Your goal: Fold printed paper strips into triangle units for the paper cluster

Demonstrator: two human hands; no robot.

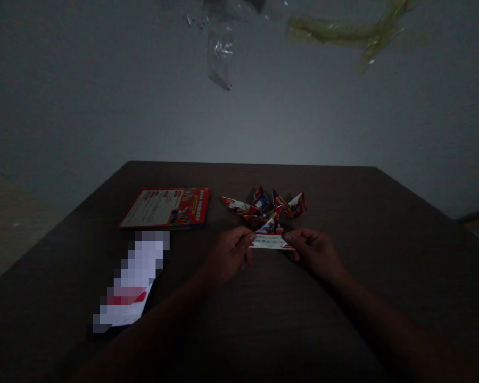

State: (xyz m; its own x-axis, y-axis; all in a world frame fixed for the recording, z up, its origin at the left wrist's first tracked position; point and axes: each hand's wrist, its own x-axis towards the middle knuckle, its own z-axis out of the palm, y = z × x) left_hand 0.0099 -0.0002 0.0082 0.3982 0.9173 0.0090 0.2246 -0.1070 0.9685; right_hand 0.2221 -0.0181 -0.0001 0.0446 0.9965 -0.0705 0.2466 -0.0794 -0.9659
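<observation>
Between my two hands is a folded printed paper (272, 241), with a white strip along its lower edge and a red and blue peak above. My left hand (229, 252) pinches its left end, thumb on top. At the right end, my right hand (312, 250) grips it between thumb and fingers. Just beyond lie red printed papers folded into pointed, boat-like shapes, one at the left (239, 206) and one at the right (290, 205). The held paper's peak partly overlaps the left shape in view.
A stack of red and white printed sheets (165, 208) lies at the left on the dark table (279, 335). Nearer me, beside my left forearm, is a flat device with a bright, blurred-out screen (138, 274). A grey wall (263, 122) with tape remnants rises behind the table.
</observation>
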